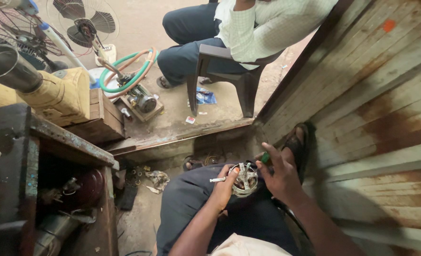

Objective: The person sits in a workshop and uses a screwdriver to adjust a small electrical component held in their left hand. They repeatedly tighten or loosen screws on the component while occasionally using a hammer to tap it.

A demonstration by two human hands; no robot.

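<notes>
A small round metal fan motor (pixel 244 180) with a short shaft sticking out to the left rests on my lap. My left hand (pixel 224 187) grips it from the left side. My right hand (pixel 279 178) holds a green-handled screwdriver (pixel 265 158) with the handle up near my fingers and the tip down at the motor's top. My dark trousers (pixel 191 204) fill the space below the motor.
Another person sits on a dark plastic chair (pixel 229 76) ahead. A wooden wall (pixel 376 118) stands close on my right. A rusty workbench (pixel 44 156) with parts is on my left. Fans (pixel 84 23), coiled hoses (pixel 129 66) and a small motor (pixel 146 102) lie on the floor beyond.
</notes>
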